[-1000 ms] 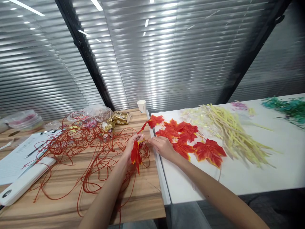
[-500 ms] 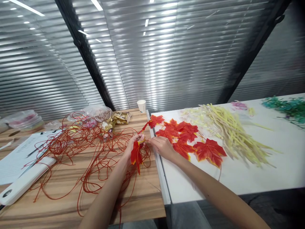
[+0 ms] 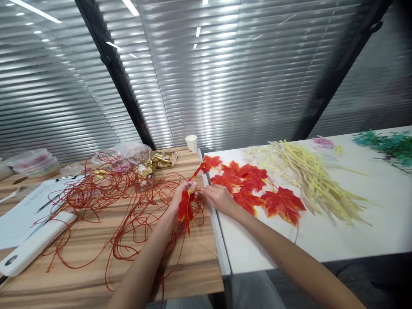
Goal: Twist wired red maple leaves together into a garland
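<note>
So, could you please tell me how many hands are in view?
2: the left hand, holding a red leaf above the wooden table, and the right hand, close beside it, over the left edge of the white table. No others show.

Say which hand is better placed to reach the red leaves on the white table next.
Probably the right hand: it is beside those red leaves, while the left hand is over the wooden table, holding another leaf.
</note>
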Demonstrator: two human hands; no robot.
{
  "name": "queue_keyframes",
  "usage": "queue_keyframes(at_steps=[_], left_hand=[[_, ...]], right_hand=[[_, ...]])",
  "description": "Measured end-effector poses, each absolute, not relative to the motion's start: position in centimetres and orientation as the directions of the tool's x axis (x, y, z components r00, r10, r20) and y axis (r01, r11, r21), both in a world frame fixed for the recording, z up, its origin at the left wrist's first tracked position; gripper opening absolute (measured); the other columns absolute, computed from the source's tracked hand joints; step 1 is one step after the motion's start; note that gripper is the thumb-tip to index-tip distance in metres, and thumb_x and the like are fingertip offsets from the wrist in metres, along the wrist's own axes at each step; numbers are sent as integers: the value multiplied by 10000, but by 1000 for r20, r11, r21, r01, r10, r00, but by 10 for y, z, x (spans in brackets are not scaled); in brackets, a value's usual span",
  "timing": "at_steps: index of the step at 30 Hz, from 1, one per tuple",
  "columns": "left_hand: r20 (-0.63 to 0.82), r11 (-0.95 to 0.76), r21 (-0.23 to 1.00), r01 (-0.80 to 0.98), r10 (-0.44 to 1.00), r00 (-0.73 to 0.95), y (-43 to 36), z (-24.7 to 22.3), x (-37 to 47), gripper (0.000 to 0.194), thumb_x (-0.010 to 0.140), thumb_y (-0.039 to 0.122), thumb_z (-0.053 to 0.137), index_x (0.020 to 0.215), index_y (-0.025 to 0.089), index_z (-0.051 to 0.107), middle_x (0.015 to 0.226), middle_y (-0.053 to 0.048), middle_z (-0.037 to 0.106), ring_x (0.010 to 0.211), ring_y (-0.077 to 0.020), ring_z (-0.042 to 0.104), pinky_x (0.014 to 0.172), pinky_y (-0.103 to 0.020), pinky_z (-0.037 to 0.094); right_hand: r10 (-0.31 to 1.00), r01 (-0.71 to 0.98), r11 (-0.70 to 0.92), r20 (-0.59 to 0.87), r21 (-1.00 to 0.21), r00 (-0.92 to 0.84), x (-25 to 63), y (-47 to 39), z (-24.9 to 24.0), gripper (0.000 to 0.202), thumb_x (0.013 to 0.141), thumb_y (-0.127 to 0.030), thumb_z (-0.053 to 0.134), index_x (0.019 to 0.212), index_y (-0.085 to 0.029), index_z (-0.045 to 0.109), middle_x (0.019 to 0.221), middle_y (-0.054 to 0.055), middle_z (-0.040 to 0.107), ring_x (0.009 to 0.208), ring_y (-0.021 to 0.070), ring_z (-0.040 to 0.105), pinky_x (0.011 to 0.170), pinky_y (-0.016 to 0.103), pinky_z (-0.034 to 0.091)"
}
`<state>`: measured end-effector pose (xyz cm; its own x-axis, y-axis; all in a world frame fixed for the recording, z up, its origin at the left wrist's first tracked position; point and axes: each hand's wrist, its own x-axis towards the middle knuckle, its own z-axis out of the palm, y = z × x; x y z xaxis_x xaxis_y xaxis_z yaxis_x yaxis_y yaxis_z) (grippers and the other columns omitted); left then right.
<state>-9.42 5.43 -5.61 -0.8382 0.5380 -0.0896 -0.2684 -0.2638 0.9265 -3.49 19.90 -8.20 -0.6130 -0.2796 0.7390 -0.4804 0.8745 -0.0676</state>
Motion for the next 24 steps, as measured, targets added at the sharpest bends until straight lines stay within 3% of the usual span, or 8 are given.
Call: queue_keyframes(at_steps=[15, 24], left_hand=[[-34, -126, 984, -127, 561, -827, 56, -50, -89, 382, 562, 412, 712, 717, 110, 537, 635, 17, 528, 493, -33, 423, 485, -169, 328], [19, -80, 996, -27, 527, -850, 56, -52, -89, 395, 614, 442, 666, 798, 116, 539, 757, -15, 559, 588, -56, 476, 530, -172, 363]], right_hand=[[-310, -516, 854, 724, -73, -616, -35, 198, -83, 197, 881, -188, 397, 789, -159, 569, 635, -6, 569, 550, 81, 475, 562, 217, 307], [-313, -512, 855, 710, -78, -631, -36, 200, -86, 224, 887, -183, 369, 780, -144, 562, 599, -2, 540, 531, 80, 446, 538, 221, 274]])
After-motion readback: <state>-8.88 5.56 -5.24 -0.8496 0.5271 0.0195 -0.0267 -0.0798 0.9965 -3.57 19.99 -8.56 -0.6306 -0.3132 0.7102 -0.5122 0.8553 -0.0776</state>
